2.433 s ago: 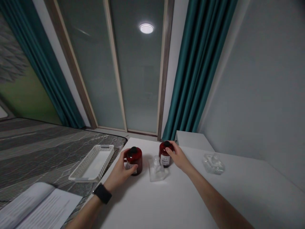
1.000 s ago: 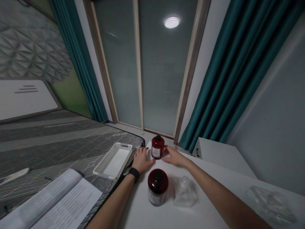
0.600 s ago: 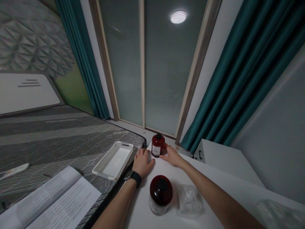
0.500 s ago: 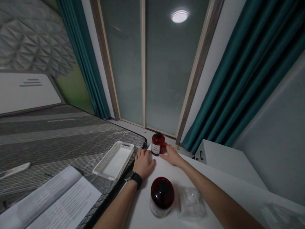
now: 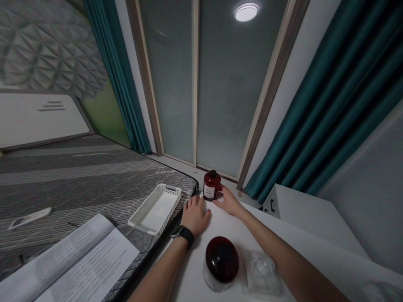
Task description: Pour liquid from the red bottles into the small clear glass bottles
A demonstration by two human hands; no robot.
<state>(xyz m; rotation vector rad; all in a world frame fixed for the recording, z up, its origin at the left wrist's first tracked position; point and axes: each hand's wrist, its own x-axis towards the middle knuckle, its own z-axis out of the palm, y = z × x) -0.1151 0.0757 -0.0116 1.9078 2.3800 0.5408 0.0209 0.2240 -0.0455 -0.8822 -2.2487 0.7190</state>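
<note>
At the far end of the white tabletop [image 5: 189, 272] stands a dark red bottle [image 5: 212, 184] with a black top and a white label. My right hand [image 5: 229, 202] grips its right side, thumb low in front and fingers partly hidden behind. My left hand [image 5: 194, 214], a black watch on its wrist, lies palm down on the table's left edge with its fingers spread and nothing held. Closer to me, between my forearms, is a larger-looking dark red bottle [image 5: 220, 264] with a black top. Beside it lies a clear plastic package [image 5: 261, 272], partly covered by my right forearm.
Left of the table, a grey mattress [image 5: 103, 176] bears a white perforated basket [image 5: 154, 209], an open book [image 5: 75, 264] and a white thermometer-like stick [image 5: 30, 218]. A white cabinet [image 5: 311, 222] stands right. Clear plastic [image 5: 382, 291] shows at lower right.
The view has shifted slightly, so everything sits a little differently in the picture. Both hands and the far bottle keep about the same places on the table.
</note>
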